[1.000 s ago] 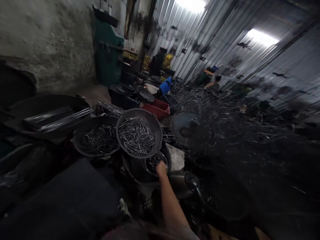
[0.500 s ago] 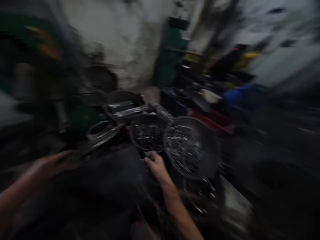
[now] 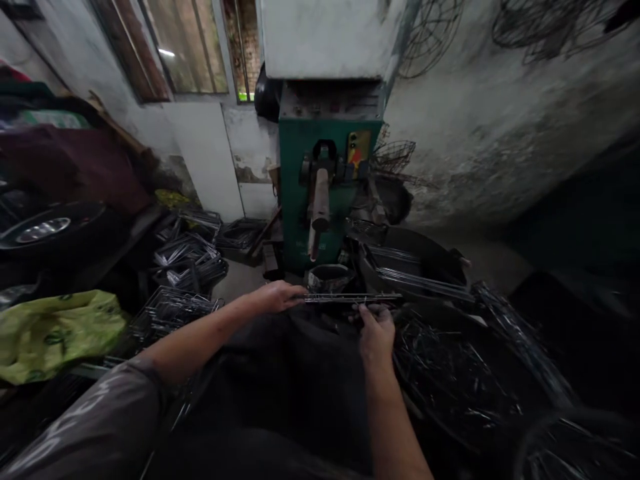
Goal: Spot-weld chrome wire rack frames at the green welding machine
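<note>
My left hand (image 3: 280, 295) is closed on one end of a narrow bent-wire frame (image 3: 340, 297), which stretches level to the right. Just below its right part is my right hand (image 3: 376, 327), with thumb and fingers pinched together. A short thin wire seems to stick up from that pinch, but it is too small to make out surely. To the right of this hand, a dark round pan (image 3: 425, 413) holds a heap of short metal wire pieces (image 3: 450, 363).
Ahead rises a green machine (image 3: 295, 200) with a thick projecting rod (image 3: 321, 200); a bucket (image 3: 330, 275) stands below. Bundled long wires (image 3: 425, 281) lie right. Bent wire frames (image 3: 187, 257) pile up left, near a yellow-green sack (image 3: 65, 333) and a wheel (image 3: 90, 230).
The view has swung from the pans of wire to face the green machine. My hands have come closer together, and the wire frame now shows in my left hand.
</note>
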Demonstrator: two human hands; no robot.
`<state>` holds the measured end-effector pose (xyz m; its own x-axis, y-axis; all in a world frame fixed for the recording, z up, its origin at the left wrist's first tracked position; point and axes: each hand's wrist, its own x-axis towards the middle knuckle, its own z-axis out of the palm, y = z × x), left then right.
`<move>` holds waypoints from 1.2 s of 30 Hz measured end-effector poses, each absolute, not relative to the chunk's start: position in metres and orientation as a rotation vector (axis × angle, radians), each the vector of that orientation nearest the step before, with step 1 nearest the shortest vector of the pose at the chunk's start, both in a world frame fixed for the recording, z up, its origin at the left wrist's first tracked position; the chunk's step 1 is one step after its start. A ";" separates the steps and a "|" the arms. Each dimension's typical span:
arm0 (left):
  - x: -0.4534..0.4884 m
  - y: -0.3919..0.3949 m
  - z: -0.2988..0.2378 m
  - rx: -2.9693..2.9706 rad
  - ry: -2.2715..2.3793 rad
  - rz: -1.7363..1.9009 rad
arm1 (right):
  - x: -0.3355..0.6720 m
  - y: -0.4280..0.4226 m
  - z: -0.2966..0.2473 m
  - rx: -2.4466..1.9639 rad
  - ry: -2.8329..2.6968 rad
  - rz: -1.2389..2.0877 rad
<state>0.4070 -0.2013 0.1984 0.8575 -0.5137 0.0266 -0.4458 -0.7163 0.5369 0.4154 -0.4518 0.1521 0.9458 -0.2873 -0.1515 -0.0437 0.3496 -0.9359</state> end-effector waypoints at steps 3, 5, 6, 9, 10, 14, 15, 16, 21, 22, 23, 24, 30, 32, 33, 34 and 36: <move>0.403 -0.191 0.199 2.518 -0.684 -0.177 | 0.430 -0.437 0.149 -1.199 0.308 -0.244; 0.402 -0.185 0.198 2.526 -0.663 -0.193 | 0.436 -0.427 0.146 -1.185 0.290 -0.270; 0.401 -0.183 0.198 2.527 -0.655 -0.198 | 0.438 -0.423 0.144 -1.164 0.285 -0.273; 0.399 -0.175 0.198 2.522 -0.621 -0.192 | 0.442 -0.410 0.141 -1.090 0.264 -0.266; 0.399 -0.172 0.198 2.521 -0.603 -0.184 | 0.442 -0.406 0.140 -1.081 0.256 -0.265; 0.396 -0.161 0.200 2.519 -0.550 -0.184 | 0.447 -0.393 0.139 -1.069 0.208 -0.264; 0.396 -0.158 0.200 2.520 -0.544 -0.181 | 0.449 -0.389 0.139 -1.072 0.192 -0.261; 0.396 -0.155 0.199 2.523 -0.537 -0.175 | 0.451 -0.387 0.138 -1.081 0.175 -0.257; 0.395 -0.142 0.199 2.558 -0.478 -0.142 | 0.460 -0.374 0.135 -1.134 0.129 -0.211; 0.394 -0.140 0.199 2.553 -0.467 -0.147 | 0.461 -0.372 0.134 -1.142 0.124 -0.199; 0.394 -0.137 0.199 2.546 -0.455 -0.153 | 0.463 -0.371 0.133 -1.152 0.119 -0.189; 0.393 -0.135 0.200 2.539 -0.443 -0.157 | 0.464 -0.369 0.132 -1.164 0.115 -0.183; 0.389 -0.126 0.197 2.481 -0.363 -0.165 | 0.474 -0.359 0.127 -1.238 0.114 -0.175; 0.389 -0.124 0.195 2.473 -0.341 -0.152 | 0.477 -0.355 0.127 -1.238 0.104 -0.172; 0.389 -0.123 0.194 2.476 -0.330 -0.147 | 0.479 -0.353 0.127 -1.245 0.098 -0.169; 0.389 -0.121 0.193 2.480 -0.322 -0.147 | 0.480 -0.351 0.127 -1.254 0.090 -0.164; 0.390 -0.119 0.191 2.490 -0.305 -0.147 | 0.485 -0.347 0.128 -1.271 0.071 -0.152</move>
<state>0.3902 -0.1186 0.1913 0.9671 -0.2522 -0.0334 -0.1834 -0.7821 0.5955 0.4849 -0.3473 0.1275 0.9878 -0.1525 0.0312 0.0745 0.2873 -0.9549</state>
